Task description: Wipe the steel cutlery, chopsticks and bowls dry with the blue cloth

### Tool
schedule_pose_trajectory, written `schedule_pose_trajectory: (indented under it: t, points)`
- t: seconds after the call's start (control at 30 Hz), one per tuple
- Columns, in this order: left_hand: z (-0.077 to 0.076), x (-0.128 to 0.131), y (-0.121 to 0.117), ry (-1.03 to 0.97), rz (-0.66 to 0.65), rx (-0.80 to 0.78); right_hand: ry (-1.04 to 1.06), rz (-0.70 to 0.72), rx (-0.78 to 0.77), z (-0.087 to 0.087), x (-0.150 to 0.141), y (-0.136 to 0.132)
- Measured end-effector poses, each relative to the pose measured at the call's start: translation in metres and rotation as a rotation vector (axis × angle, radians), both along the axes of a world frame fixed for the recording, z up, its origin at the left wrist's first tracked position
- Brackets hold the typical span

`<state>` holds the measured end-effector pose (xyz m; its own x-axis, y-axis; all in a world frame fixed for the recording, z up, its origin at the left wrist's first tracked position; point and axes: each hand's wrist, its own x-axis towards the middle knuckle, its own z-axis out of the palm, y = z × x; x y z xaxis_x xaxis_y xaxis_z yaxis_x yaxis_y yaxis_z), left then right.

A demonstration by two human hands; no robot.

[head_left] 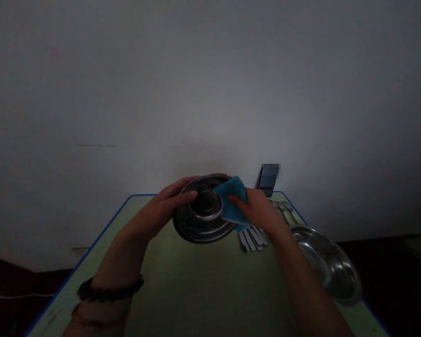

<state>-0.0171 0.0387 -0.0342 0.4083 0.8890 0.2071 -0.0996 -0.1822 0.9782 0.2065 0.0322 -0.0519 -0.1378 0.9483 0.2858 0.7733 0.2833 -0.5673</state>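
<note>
A shiny steel bowl [210, 229] is held up over the table, tilted toward me. My left hand [164, 206] grips its left rim, thumb on the inside and fingers behind. In my right hand [257, 206] is a blue cloth [233, 199], pinched under the thumb and pressed against the bowl's right side. The fingers behind the cloth are hidden. Below the cloth, several pieces of metal cutlery [252, 238] lie side by side on the table.
The pale green table [210, 290] has a blue edge and stands against a grey wall [210, 93]. A second steel bowl [328, 262] sits at the right edge, beside my right forearm. More cutlery [286, 210] and a phone [268, 180] leaning on the wall are at the back right.
</note>
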Motion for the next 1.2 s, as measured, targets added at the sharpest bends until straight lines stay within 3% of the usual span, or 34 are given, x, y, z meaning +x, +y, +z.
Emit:
schedule_pose_trajectory:
  t: [0.1, 0.3, 0.37, 0.43, 0.57, 0.67, 0.77, 0.93, 1.0, 1.07, 1.17, 1.2]
  points:
    - [-0.004, 0.012, 0.004, -0.03, 0.157, 0.049, 0.045, -0.076, 0.016, -0.003, -0.005, 0.001]
    - [-0.021, 0.044, 0.005, -0.343, 0.68, 0.185, 0.399, -0.21, -0.055, -0.02, -0.036, 0.004]
    - [-0.024, 0.05, 0.004, -0.36, 0.75, 0.211, 0.478, -0.205, -0.097, -0.024, -0.039, 0.005]
    - [-0.022, 0.049, 0.004, -0.352, 0.655, 0.177, 0.472, -0.169, -0.118, -0.025, -0.032, 0.006]
    - [-0.009, 0.026, 0.005, -0.292, 0.252, -0.047, 0.312, 0.008, -0.144, -0.015, -0.007, 0.005]
    - [-0.002, 0.009, 0.006, -0.159, 0.116, -0.092, 0.206, 0.074, -0.104, -0.004, 0.002, 0.001]
    - [-0.005, 0.011, 0.004, -0.136, 0.202, -0.041, 0.172, 0.012, -0.032, 0.001, -0.002, 0.0]
    - [-0.03, 0.055, -0.01, -0.222, 0.78, 0.203, 0.308, -0.257, 0.026, -0.008, -0.023, 0.001]
    - [-0.04, 0.073, -0.017, -0.261, 0.9, 0.332, 0.395, -0.268, -0.023, -0.013, -0.03, 0.001]
    - [-0.043, 0.081, -0.02, -0.259, 0.883, 0.407, 0.463, -0.233, -0.09, -0.016, -0.034, 0.001]
    - [-0.032, 0.07, -0.014, -0.234, 0.738, 0.316, 0.451, -0.169, -0.117, -0.015, -0.027, 0.002]
    - [-0.025, 0.061, -0.011, -0.216, 0.566, 0.185, 0.423, -0.151, -0.101, -0.014, -0.022, 0.003]
